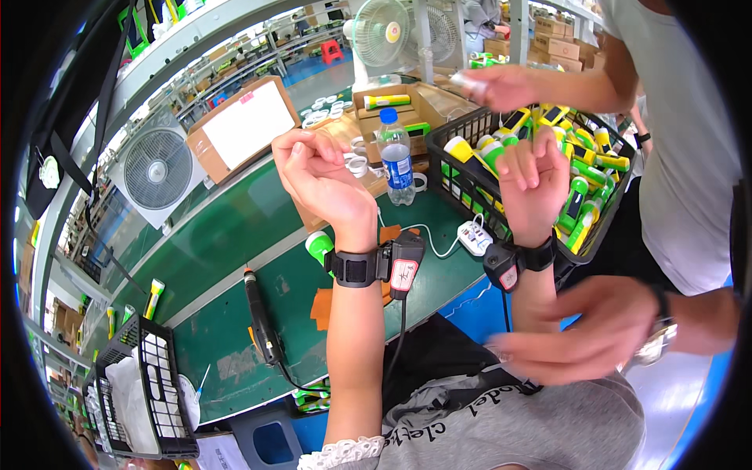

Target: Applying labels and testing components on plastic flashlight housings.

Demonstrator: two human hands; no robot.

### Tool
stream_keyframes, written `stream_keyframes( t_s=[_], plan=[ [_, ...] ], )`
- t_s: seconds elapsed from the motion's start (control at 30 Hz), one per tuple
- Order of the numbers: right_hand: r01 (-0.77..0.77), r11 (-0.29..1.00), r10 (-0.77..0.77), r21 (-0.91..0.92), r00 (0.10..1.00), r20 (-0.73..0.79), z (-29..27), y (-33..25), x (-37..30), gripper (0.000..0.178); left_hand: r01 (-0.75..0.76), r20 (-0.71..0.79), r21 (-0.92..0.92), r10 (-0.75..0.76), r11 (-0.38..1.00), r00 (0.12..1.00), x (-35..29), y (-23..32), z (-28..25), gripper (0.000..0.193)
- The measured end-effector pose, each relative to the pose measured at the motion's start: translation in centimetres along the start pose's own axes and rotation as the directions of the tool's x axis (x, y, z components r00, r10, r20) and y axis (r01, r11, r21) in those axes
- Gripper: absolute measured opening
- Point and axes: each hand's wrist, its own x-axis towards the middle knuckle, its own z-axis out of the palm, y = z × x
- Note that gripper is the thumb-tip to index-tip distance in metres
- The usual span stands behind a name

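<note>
By a green workbench (301, 266) and crate (439, 149) of flashlights (583, 211), near the right forearm (536, 294), a co-worker's hand (595, 329) blurs — left hand (325, 176) and right hand (534, 192), fingers half-curled, seemingly empty, best held steady, devices (406, 262) strapped at both wrists.

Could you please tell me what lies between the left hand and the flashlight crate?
In the head view, a blue-capped bottle and white rings appear between the left hand and the crate.

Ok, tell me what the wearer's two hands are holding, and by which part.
Nothing that shows: the left hand and the right hand are both raised, fingers loosely curled, with no object in either.
</note>
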Motion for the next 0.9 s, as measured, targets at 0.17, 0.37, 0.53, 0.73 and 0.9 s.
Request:
stream_keyframes(
  t_s=[0.17,0.37,0.53,0.73,0.9],
  plan=[
    [-0.355,0.728,0.299,-0.586,0.934,-0.195,4.7,3.4,-3.8,0.054,-0.09,0.007,-0.035,0.091,0.995,0.996,-0.4,1.4,0.5,0.016],
    [-0.51,0.688,0.473,-0.516,0.855,-0.214,9.7,6.5,-8.0,0.042,-0.413,0.186,-0.141,0.434,0.9,0.882,-0.8,5.2,0.0,0.019],
    [-0.558,0.68,0.604,-0.476,0.794,-0.067,10.0,6.6,-8.4,0.036,0.179,0.259,-0.51,-0.048,0.841,0.965,-0.6,9.3,0.6,0.019],
    [-0.438,0.593,0.506,-0.676,0.856,-0.111,12.1,6.7,-9.0,0.033,-0.76,0.601,0.553,0.468,0.34,0.647,-0.9,6.4,-1.9,0.011],
    [-0.582,0.635,0.607,-0.507,0.783,-0.138,10.1,8.0,-9.9,0.03,-0.814,0.814,0.397,0.247,0.423,0.525,-1.1,6.5,-0.6,0.011]
  ],
)
